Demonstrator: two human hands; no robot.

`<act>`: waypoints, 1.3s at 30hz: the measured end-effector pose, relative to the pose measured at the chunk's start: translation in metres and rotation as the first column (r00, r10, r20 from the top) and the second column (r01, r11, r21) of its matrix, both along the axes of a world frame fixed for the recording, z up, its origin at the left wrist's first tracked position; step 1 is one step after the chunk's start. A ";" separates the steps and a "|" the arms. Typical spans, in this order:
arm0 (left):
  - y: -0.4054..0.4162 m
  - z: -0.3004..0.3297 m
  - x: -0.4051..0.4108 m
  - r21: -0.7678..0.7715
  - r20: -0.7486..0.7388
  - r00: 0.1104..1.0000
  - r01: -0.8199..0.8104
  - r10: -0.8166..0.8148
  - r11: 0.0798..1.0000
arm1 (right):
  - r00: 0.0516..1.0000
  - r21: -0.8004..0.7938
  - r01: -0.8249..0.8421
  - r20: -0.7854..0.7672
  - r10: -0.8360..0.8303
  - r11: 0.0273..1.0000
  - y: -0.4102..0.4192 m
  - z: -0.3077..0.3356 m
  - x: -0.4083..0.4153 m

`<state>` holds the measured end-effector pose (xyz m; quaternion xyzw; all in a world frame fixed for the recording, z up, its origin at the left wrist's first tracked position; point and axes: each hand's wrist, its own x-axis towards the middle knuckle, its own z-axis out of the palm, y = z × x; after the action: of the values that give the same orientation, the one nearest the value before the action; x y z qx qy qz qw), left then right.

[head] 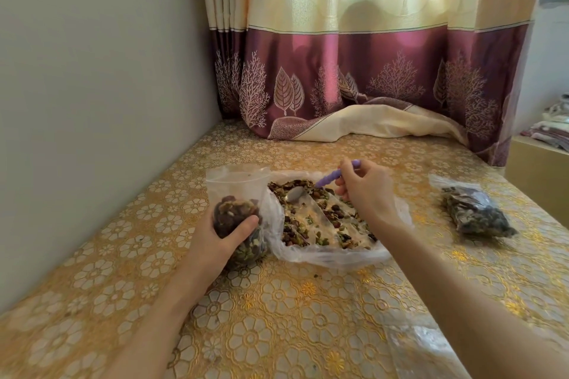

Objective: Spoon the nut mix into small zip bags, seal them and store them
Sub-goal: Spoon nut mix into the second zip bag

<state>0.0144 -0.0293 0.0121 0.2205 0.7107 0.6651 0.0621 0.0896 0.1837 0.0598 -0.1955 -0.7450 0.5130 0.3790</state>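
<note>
On a floral tablecloth point(277, 301) beside a wall, the left hand point(221, 240) grips a half-filled bag point(237, 203) while the right hand point(366, 191) pinches a spoon point(320, 183) over the nut mix point(311, 218).

I see a small clear zip bag point(237, 209) upright at left, mouth open, partly filled | a purple-handled spoon point(311, 186), metal bowl down in the nut mix point(308, 221) | the mix spread on a big clear plastic bag point(332, 252) at centre | a filled bag point(475, 212) lying flat, well apart at right.
</note>
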 end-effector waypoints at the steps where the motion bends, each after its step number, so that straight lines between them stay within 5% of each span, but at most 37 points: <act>1: 0.000 0.000 -0.001 -0.002 -0.002 1.000 0.002 -0.002 1.000 | 1.000 -0.012 -0.007 0.015 0.007 1.000 -0.001 0.000 -0.003; 16: 0.000 0.000 0.000 0.011 -0.012 1.000 0.029 -0.029 1.000 | 0.978 -0.488 -0.178 0.005 0.207 0.854 0.000 -0.009 -0.003; 21: 0.001 0.001 0.000 -0.009 -0.019 0.999 0.029 -0.030 1.000 | 0.957 -0.459 -0.244 0.025 0.288 0.854 -0.007 -0.010 -0.003; 39: 0.002 0.002 0.001 0.003 -0.034 0.999 0.030 -0.030 1.000 | 0.998 -0.565 -0.051 -0.055 0.024 0.824 0.014 0.002 0.024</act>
<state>0.0157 -0.0275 0.0143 0.2425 0.7070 0.6617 0.0595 0.1139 0.1978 0.0619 -0.2726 -0.5543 0.7224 0.3108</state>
